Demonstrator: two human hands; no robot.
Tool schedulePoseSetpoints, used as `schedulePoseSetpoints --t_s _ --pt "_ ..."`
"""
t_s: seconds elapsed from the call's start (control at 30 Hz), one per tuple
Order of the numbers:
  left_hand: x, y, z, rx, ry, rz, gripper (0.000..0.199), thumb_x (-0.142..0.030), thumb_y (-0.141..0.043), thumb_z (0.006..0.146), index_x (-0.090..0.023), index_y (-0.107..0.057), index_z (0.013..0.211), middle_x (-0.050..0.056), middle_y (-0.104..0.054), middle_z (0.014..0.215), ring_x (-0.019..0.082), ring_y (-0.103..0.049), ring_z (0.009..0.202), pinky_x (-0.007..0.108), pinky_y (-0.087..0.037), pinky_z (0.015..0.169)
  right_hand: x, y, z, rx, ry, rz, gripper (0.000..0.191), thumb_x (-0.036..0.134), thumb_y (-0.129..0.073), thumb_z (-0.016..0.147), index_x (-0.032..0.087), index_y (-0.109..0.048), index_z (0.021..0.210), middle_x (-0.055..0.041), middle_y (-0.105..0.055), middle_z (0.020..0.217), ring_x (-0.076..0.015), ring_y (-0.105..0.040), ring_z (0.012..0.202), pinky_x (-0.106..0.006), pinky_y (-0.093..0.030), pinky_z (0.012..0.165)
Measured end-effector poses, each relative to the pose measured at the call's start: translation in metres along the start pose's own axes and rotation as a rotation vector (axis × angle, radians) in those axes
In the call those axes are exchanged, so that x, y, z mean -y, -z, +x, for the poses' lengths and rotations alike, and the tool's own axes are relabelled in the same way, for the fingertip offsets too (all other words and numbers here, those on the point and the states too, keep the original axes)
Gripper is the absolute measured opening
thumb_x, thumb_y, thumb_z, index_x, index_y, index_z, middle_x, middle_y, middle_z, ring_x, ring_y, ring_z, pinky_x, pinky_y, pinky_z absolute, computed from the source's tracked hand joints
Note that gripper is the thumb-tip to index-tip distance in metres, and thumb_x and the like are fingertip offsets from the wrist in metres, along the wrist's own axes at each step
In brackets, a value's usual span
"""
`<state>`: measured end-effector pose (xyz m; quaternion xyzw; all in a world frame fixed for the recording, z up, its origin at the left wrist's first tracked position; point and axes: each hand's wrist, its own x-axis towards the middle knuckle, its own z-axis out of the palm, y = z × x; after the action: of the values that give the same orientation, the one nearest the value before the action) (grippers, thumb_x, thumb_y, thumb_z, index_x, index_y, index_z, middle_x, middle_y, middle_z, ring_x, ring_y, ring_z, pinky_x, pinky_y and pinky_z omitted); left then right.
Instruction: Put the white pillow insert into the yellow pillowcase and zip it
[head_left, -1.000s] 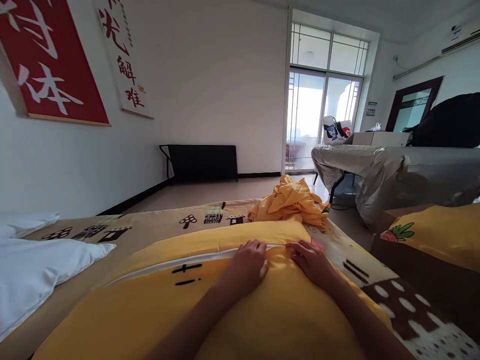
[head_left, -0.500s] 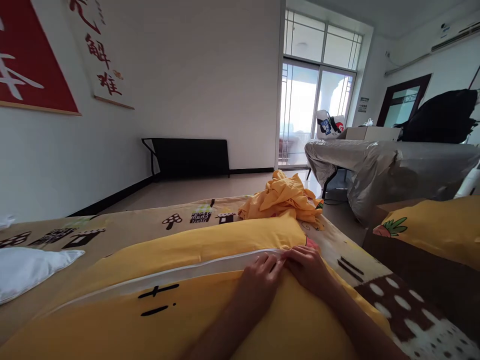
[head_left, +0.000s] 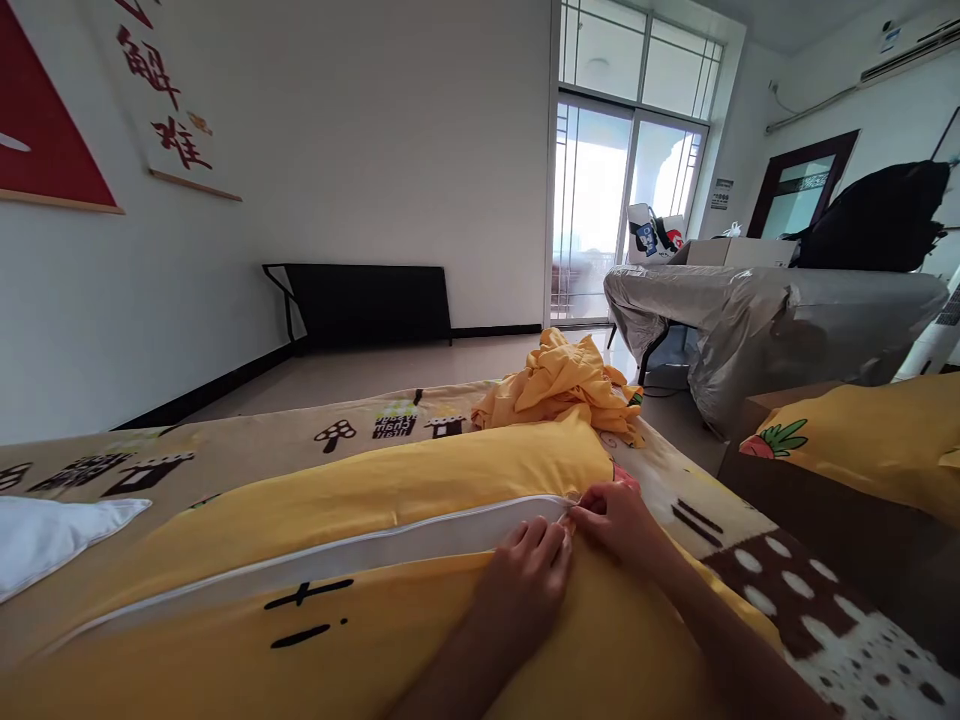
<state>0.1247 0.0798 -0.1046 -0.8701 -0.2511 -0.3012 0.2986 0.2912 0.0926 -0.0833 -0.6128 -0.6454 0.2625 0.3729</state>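
Observation:
A yellow pillowcase [head_left: 315, 490] lies across the bed, with black marks on its near side. Its long zipper [head_left: 330, 546] is open, and a white inner pillow [head_left: 405, 543] shows in the gap. My left hand [head_left: 529, 575] is closed on the pillowcase's near edge, close to the right end of the opening. Just beyond it, my right hand [head_left: 613, 522] pinches the zipper at that end. The two hands' fingertips are close together; whether a zipper pull is between the right fingers is hidden.
Crumpled orange-yellow cloth [head_left: 562, 385] lies past the pillowcase on the patterned blanket [head_left: 375, 425]. A white pillow corner [head_left: 67, 535] is at left. To the right, another yellow pillow [head_left: 862, 435] rests on a brown box [head_left: 817, 530]. Behind stands a plastic-covered table [head_left: 825, 310].
My left hand has shifted slightly nearer to me, and the gap beside it looks wider. My right hand stays at the zipper's end. The view has tilted slightly.

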Motion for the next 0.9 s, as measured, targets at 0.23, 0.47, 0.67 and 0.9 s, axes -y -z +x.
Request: schedulePoseSetpoints --t_s 0.23,0.47,0.67,0.9 --pt "0.006 0.024 0.031 0.293 0.327 -0.187 0.027 -0.022 -0.044 0.086 -0.019 -0.058 0.063 0.002 -0.061 0.061 0.016 -0.055 0.057 0.03 -0.026 0.053 0.001 0.002 -0.001 0.133 -0.051 0.225 0.029 0.039 -0.049 0.078 0.018 -0.056 0.059 0.0047 -0.046 0.037 -0.0084 -0.037 0.03 -0.022 -0.025 0.036" --pt "0.013 0.037 0.045 0.625 0.526 -0.249 0.037 -0.033 -0.037 0.09 -0.019 -0.066 0.072 0.006 -0.069 0.069 0.019 -0.063 0.066 0.029 -0.027 0.056 -0.002 -0.014 0.001 -0.137 0.033 -0.017 0.016 0.023 -0.058 0.067 0.017 -0.063 0.053 -0.0039 -0.064 0.056 -0.0137 -0.053 0.056 -0.023 -0.031 0.051" --pt "0.024 0.033 0.059 0.632 0.421 -0.34 0.029 -0.026 -0.04 0.089 -0.021 -0.068 0.091 0.005 -0.071 0.081 0.019 -0.064 0.075 0.027 -0.036 0.063 0.0 -0.003 0.001 0.13 -0.07 0.437 0.027 0.037 -0.06 0.07 0.018 -0.053 0.053 0.0051 -0.047 0.039 -0.0066 -0.036 0.036 -0.021 -0.023 0.039" --pt "0.036 0.029 0.071 0.679 0.455 -0.372 0.03 -0.034 -0.044 0.089 -0.023 -0.072 0.092 0.005 -0.072 0.083 0.019 -0.064 0.075 0.028 -0.041 0.066 -0.003 -0.005 0.003 0.133 -0.111 0.646 0.026 0.039 -0.061 0.064 0.018 -0.052 0.051 0.0079 -0.04 0.033 -0.0048 -0.029 0.028 -0.021 -0.015 0.032"
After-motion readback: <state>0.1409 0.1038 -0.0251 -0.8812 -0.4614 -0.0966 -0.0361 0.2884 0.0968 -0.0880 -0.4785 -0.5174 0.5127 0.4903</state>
